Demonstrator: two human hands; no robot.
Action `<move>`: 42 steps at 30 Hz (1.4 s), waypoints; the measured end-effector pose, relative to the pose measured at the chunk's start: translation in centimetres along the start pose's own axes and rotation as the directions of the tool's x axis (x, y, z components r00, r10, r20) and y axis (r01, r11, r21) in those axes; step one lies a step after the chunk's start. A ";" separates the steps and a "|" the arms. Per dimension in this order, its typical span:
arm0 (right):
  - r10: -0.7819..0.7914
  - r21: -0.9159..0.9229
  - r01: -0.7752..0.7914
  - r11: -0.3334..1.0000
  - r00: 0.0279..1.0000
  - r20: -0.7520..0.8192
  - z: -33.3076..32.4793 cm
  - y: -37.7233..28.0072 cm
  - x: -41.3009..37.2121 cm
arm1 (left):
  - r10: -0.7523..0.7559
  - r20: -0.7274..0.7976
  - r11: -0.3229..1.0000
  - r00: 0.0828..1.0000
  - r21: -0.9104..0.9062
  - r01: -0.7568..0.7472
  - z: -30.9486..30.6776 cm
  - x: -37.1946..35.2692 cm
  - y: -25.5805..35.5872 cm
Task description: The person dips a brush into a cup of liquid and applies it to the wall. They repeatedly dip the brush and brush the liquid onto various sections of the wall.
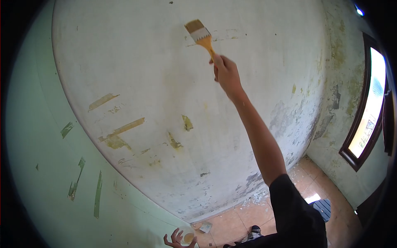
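Note:
My right hand (227,74) is closed round the yellow handle of a wide flat paintbrush (202,36), held up at the white wall (165,74). The brush's bristles point up and left, over the upper wall; whether they touch it I cannot tell. Low in the view, my left hand (180,239) curls its fingers round a clear cup (188,234) with something pale brown in it. The wall carries strips of old tape, yellowish patches and grey peeling spots.
On the left is a green wall (41,165) with peeled strips. A dark-framed window (366,120) stands at the right. Paint flakes (257,198), a small box-like item (205,227) and a striped blue-grey object (322,209) lie on the tiled floor (231,225).

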State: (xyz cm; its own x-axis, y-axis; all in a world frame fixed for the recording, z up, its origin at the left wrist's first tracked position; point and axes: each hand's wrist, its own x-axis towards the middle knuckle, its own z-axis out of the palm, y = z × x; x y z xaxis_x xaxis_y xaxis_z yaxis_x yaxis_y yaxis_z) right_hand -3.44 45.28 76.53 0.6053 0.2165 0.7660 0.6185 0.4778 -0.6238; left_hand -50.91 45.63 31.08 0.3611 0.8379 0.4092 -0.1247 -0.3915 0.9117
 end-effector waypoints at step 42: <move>0.599 -0.047 -0.597 0.801 0.794 0.104 -4.0 13.9 -31.6 | -0.131 -0.027 0.991 0.991 0.007 0.131 -0.5 1.0 -0.2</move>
State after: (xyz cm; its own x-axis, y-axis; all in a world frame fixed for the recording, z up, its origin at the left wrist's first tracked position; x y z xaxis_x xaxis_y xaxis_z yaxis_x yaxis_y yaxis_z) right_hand -11.93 41.68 43.07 0.7987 0.5468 0.2510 0.1572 0.2131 -0.9643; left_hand -50.98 46.72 31.28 0.3490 0.8920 0.2872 -0.0701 -0.2807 0.9572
